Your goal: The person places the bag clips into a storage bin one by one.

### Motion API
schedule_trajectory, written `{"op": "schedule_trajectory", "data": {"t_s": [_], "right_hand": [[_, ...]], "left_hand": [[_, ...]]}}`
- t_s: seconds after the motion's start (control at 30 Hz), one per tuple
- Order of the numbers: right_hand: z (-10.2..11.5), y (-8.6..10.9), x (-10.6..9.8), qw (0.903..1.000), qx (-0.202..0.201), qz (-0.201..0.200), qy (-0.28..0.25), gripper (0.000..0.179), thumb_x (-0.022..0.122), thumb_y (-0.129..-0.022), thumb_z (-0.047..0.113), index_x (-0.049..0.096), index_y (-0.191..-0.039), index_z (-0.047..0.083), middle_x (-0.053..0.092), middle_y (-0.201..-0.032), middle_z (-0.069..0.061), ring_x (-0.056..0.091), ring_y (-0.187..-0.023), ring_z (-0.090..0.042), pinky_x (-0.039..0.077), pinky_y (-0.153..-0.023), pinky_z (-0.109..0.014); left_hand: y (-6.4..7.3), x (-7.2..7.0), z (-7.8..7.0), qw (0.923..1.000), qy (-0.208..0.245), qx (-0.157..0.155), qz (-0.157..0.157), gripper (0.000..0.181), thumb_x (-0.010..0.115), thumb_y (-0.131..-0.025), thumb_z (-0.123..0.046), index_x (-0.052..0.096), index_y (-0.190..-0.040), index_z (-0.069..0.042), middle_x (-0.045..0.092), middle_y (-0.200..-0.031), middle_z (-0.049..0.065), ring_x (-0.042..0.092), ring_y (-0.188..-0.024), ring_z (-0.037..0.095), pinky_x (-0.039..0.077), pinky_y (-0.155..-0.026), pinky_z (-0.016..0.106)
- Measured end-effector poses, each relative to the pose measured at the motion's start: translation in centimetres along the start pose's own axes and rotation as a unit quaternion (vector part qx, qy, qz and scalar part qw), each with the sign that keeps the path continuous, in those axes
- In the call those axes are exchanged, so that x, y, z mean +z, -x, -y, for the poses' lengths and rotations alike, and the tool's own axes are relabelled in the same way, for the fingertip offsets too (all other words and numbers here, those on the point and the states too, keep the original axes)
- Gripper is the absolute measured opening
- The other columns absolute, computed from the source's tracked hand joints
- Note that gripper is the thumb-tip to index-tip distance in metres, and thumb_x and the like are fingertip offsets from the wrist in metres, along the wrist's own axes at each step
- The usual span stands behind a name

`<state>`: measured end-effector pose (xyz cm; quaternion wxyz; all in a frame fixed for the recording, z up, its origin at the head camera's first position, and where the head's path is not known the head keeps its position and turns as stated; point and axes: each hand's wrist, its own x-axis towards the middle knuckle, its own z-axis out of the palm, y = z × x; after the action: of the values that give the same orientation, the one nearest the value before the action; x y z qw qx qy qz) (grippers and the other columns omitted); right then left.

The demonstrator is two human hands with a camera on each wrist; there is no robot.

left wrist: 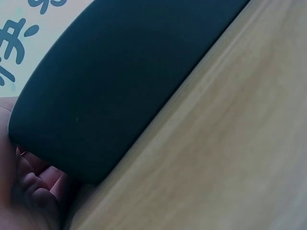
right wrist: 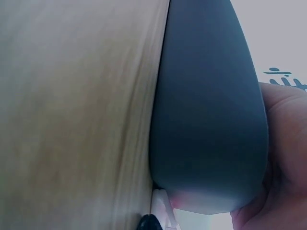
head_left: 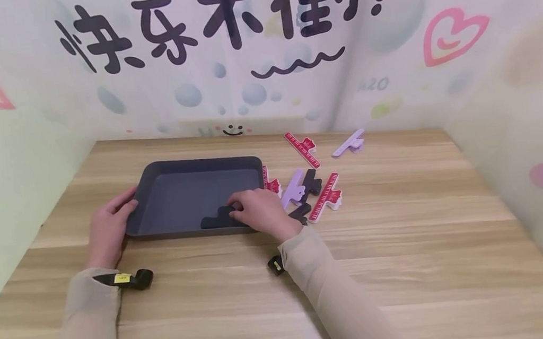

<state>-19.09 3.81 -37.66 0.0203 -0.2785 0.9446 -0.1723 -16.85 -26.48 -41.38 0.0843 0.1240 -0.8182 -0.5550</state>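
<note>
A dark grey rectangular tray [head_left: 173, 196] lies on the wooden table. My left hand [head_left: 107, 222] grips its left side, thumb at the rim; in the left wrist view, curled fingers [left wrist: 44, 197] show beside the tray's corner. Over the tray's front right part, my right hand [head_left: 266, 211] pinches a black clip [head_left: 214, 221] low inside, near the front wall. The clip's right end is hidden by the fingers. From the right wrist camera, the tray's outer wall [right wrist: 208, 105] hides the held clip, and only part of the hand [right wrist: 288, 158] shows.
Right of the tray lie several clips: a red-and-white one [head_left: 325, 197], another farther back [head_left: 302, 150], a lilac one [head_left: 294, 188], black ones [head_left: 311, 185] and a far lilac one [head_left: 349, 143]. A printed cloth wall [head_left: 151, 104] stands behind the table.
</note>
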Motion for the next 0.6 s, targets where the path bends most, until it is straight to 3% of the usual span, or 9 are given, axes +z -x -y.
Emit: {"op": "schedule_trajectory", "data": {"t_s": [0.33, 0.6], "right_hand": [[-0.18, -0.26, 0.19, 1.0, 0.0, 0.009, 0.004, 0.022, 0.065, -0.08, 0.032, 0.067, -0.101, 0.025, 0.061, -0.078, 0.013, 0.053, -0.069, -0.004, 0.04, -0.057, -0.024], [-0.81, -0.39, -0.22, 0.9984, -0.014, 0.0, -0.055, 0.019, 0.061, -0.084, 0.03, 0.066, -0.101, 0.022, 0.062, -0.085, 0.012, 0.054, -0.076, -0.002, 0.043, -0.069, -0.022]], "left_hand": [[-0.32, 0.21, 0.37, 0.9999, 0.009, -0.01, -0.003, 0.042, 0.054, -0.087, -0.036, 0.051, -0.127, -0.023, 0.046, -0.132, -0.005, 0.036, -0.119, 0.003, 0.034, -0.08, 0.005], [-0.46, 0.18, 0.2, 0.9998, 0.016, -0.008, -0.004, 0.041, 0.055, -0.087, -0.034, 0.052, -0.127, -0.022, 0.046, -0.131, -0.003, 0.038, -0.118, 0.004, 0.036, -0.078, 0.006]]}}
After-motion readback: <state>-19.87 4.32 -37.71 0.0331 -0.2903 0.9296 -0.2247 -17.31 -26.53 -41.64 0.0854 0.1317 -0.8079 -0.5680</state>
